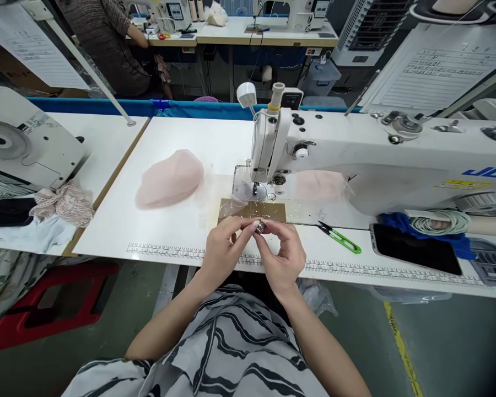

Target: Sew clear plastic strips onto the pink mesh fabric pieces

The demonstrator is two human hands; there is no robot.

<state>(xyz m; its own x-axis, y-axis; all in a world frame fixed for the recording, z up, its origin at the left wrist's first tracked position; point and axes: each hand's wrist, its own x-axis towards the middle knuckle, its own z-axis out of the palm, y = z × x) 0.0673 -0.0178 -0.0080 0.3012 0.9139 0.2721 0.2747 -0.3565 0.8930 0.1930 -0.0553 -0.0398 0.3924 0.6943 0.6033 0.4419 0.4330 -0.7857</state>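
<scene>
Between the fingertips of both hands sits a small silver bobbin case point(260, 226), partly covered by the fingers. My left hand point(226, 246) pinches it from the left, and my right hand point(281, 255) grips it from the right. Both are just over the front edge of the white sewing table point(107, 220). Behind the fingers lies a brown strip point(254, 210) in front of the sewing machine point(334, 146). A sheer pink fabric piece point(171, 179) lies to the left, and another pink piece point(320, 184) rests under the machine arm.
Green thread snips point(339, 238) and a black phone point(415, 247) lie to the right. A printed ruler point(355, 268) runs along the front edge. At left stand another machine point(25, 140) and bundled lace point(64, 205). A co-worker point(107, 44) sits beyond the blue-edged table.
</scene>
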